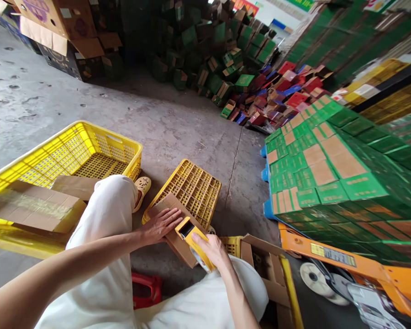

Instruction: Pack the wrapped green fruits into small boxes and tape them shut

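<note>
My left hand (pixel 161 225) lies flat on a plain brown cardboard box (pixel 180 246), its fingers stretched out and pressing the top. In my right hand (pixel 211 249) is a yellow tape dispenser (pixel 198 246), with my fingers wrapped round its body. The dispenser's front end is over the box, close to my left fingertips; whether it touches the cardboard I cannot tell. Beneath the box is an upturned yellow plastic crate (pixel 195 187). My hands and the dispenser hide part of the box.
At left, a large yellow crate (pixel 118 148) holds flattish cardboard boxes (pixel 37 205). An open carton (pixel 269 269) sits by my right knee. A red stool (pixel 147 289) shows below me. Right are stacked green cartons (pixel 332 192) and an orange pallet jack (pixel 329 253). Loose boxes (pixel 287 93) are heaped behind.
</note>
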A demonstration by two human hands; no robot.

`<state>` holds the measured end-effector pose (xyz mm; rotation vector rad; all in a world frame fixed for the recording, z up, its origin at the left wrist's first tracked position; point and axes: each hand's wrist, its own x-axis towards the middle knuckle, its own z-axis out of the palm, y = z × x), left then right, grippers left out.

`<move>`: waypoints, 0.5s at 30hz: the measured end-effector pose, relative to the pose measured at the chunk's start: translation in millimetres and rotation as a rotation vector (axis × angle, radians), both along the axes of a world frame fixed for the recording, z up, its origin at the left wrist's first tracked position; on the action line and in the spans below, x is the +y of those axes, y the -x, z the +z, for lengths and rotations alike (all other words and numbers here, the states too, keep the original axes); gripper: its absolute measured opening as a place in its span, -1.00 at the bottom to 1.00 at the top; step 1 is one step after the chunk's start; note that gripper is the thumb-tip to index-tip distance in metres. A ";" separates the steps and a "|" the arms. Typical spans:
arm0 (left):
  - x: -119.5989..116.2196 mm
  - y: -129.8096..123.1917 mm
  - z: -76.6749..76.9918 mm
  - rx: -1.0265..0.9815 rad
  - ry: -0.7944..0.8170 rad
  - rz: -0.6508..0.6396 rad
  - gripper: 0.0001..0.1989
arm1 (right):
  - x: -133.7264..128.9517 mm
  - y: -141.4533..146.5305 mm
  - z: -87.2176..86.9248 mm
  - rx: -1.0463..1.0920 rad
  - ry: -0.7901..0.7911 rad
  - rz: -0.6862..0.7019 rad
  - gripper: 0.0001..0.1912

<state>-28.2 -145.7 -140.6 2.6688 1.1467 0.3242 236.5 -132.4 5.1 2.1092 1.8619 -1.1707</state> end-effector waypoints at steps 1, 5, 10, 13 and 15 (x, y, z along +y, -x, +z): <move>0.5 0.0 -0.1 0.010 0.003 0.001 0.26 | -0.9 -1.0 -0.3 -0.005 -0.002 0.009 -0.45; 2.0 0.4 -2.1 0.044 -0.013 -0.004 0.25 | -7.9 -4.4 1.2 0.015 -0.049 0.046 -0.45; 1.6 0.6 -6.8 0.050 -0.069 0.012 0.26 | -11.6 -4.7 4.9 0.007 -0.079 0.086 -0.54; 2.2 -0.2 -7.7 0.061 -0.084 0.021 0.24 | -11.0 -7.2 6.0 0.008 -0.036 0.065 -0.58; 3.0 -1.1 -6.6 0.067 -0.075 0.019 0.22 | -11.7 -11.4 7.0 0.003 -0.020 0.038 -0.58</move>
